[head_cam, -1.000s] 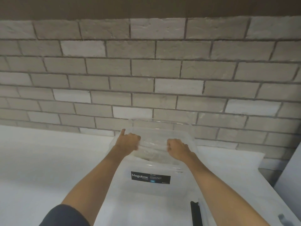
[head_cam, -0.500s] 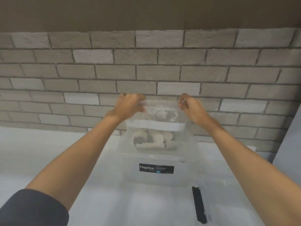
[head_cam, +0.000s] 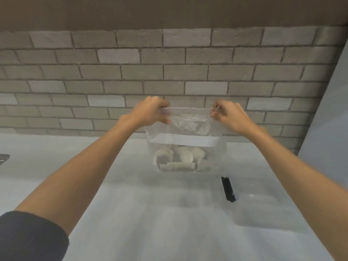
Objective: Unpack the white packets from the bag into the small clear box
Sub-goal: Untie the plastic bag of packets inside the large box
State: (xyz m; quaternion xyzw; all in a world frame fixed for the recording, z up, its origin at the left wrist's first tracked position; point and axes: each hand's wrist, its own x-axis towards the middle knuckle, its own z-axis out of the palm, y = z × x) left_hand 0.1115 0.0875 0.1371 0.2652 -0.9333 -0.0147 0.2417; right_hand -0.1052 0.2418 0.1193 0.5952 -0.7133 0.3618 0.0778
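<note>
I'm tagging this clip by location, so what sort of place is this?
Probably a home kitchen or utility counter, though I can't be sure: a pale worktop runs along a grey brick wall, with a clear box on it and a bag of white packets.

Both arms (head_cam: 94, 166) outstretched and raised, left hand (head_cam: 150, 113) and right hand (head_cam: 229, 115) level, well apart, fingers (head_cam: 164, 109) curled, pinching

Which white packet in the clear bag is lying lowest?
The long white packet stretched level along the bottom of the clear plastic bag; the other white packets sit bunched above it.
</note>
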